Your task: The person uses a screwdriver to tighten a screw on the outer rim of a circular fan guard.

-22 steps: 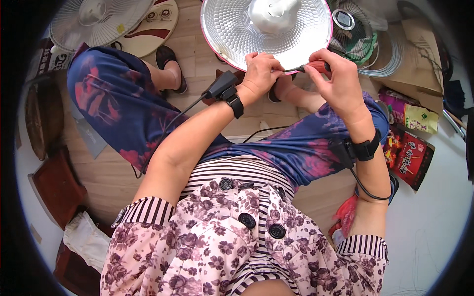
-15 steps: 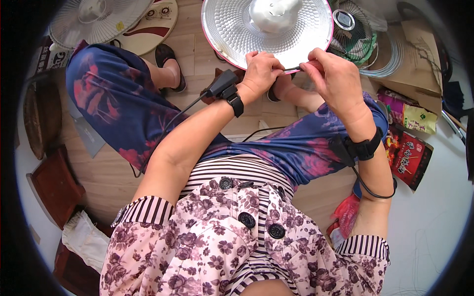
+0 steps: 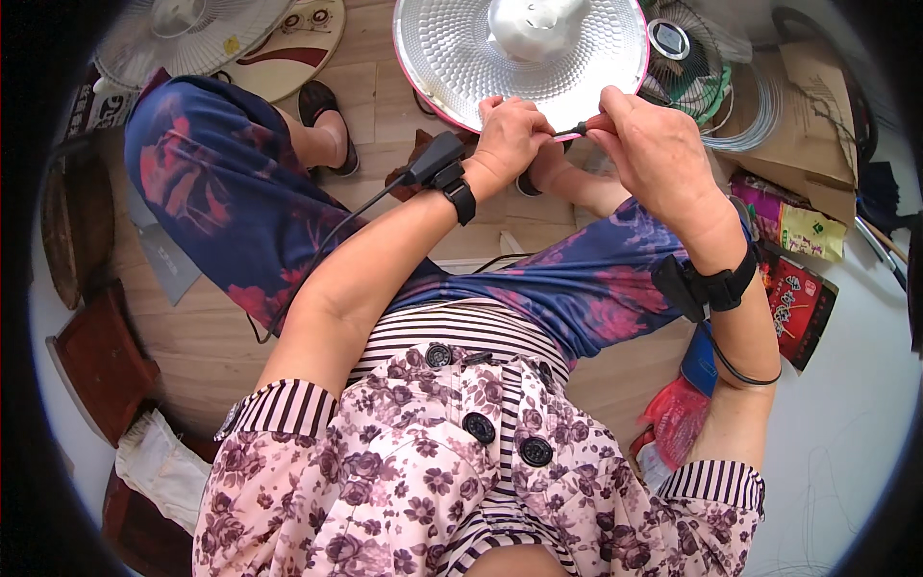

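Note:
A round silver heater reflector [image 3: 452,62] with a dimpled inner surface and a pink rim stands at the top, between my feet. My left hand [image 3: 510,139] is closed at its near rim, thumb and forefinger pinched together there. In my right hand [image 3: 663,154] is a screwdriver [image 3: 584,127], gripped by its reddish-brown handle, most of which the fingers cover. Its dark shaft points left to the rim, close beside my left fingertips. Whatever its tip touches is too small to make out. Both wrists wear black straps with cables.
Pale fan parts [image 3: 183,38] lie at the far left, and a dark fan cage [image 3: 683,58] sits right of the reflector. Beyond it are coiled wire [image 3: 755,120] and a cardboard box [image 3: 817,115]. Snack packets [image 3: 803,308] lie by my right knee; wooden stools [image 3: 106,356] stand left.
My right hand and forearm have shifted slightly, the wrist turning and the elbow moving outward to the right. My left hand stays at the rim.

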The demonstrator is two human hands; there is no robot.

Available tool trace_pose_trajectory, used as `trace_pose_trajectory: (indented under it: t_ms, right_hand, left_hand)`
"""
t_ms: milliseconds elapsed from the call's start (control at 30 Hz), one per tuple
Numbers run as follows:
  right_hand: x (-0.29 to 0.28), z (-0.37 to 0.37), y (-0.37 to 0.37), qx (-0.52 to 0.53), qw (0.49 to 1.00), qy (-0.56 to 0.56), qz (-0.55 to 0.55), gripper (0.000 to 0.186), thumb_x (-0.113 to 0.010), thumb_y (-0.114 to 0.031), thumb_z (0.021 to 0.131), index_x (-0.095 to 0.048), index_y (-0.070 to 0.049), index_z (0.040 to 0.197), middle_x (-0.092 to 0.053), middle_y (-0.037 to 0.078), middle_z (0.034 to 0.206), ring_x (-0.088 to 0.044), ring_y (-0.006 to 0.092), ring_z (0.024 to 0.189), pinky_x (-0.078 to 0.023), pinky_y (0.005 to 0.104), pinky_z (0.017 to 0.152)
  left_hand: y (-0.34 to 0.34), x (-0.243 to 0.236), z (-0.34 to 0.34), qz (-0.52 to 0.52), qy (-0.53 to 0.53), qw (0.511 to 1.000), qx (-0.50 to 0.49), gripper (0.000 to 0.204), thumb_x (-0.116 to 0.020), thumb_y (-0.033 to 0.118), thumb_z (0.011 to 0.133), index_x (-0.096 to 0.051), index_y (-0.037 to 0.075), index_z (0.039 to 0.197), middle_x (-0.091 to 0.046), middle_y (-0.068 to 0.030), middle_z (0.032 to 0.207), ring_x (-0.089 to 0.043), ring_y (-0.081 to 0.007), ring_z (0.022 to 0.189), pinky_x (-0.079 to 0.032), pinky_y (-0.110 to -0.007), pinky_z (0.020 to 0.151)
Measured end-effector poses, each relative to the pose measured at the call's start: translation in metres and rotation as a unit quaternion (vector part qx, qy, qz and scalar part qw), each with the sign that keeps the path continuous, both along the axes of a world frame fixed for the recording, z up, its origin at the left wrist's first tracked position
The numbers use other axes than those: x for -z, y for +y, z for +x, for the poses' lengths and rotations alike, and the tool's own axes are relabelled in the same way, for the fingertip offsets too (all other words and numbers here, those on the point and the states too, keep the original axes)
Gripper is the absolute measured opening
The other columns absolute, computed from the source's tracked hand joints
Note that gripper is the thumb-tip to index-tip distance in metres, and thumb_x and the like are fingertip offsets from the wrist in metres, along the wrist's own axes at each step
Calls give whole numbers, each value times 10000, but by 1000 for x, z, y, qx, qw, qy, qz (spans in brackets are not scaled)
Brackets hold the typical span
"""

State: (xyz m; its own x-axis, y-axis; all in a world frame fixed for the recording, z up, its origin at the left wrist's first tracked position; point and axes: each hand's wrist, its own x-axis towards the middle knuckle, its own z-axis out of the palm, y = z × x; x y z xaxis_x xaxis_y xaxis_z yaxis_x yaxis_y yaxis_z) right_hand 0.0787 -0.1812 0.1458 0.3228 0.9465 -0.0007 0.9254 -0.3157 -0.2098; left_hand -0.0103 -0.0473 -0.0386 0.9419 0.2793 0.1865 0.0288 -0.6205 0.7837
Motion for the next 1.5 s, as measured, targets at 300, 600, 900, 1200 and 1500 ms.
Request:
trace_pose_trajectory:
  t_ms: [300,600,900,1200,1500]
  right_hand:
    - [-2,-1,0,14,1000,-13,-6,244,-658,-213,821,-535,-28,923,-615,133,760,-631,301,690,-499,387,620]
    - [-1,0,1,15,1000,-14,-5,244,-675,-206,802,-550,-38,927,-606,122,767,-624,307,706,-497,392,627]
    - [-4,0,-2,25,1000,8,-2,174,-674,-193,792,-587,-61,864,-592,109,779,-624,300,708,-491,396,626]
    - [-6,-1,-3,34,999,-2,-3,137,-686,-177,771,-603,-75,810,-581,106,767,-620,305,712,-489,402,621]
    - [0,1,-4,47,999,-2,-2,195,-699,-222,780,-611,-48,773,-622,106,756,-626,303,714,-494,398,631]
  left_hand:
    - [-1,2,-1,-1,4,1000,-3,33,-688,131,710,-721,135,704,-629,-24,749,-570,-220,893,-290,-467,917]
    - [-1,2,0,-2,11,1000,-3,41,-687,136,714,-727,145,713,-633,-22,754,-570,-218,888,-289,-464,921]
    - [1,4,-1,3,-16,1000,-4,22,-704,143,710,-718,154,696,-627,-5,728,-575,-213,869,-294,-478,915]
    - [-2,6,-1,-1,-20,1000,-12,27,-694,135,704,-712,146,687,-624,-14,720,-573,-214,863,-295,-475,909]
    - [-1,6,-3,-5,-19,1000,-17,37,-698,147,710,-713,145,676,-637,-14,748,-570,-212,863,-292,-486,907]
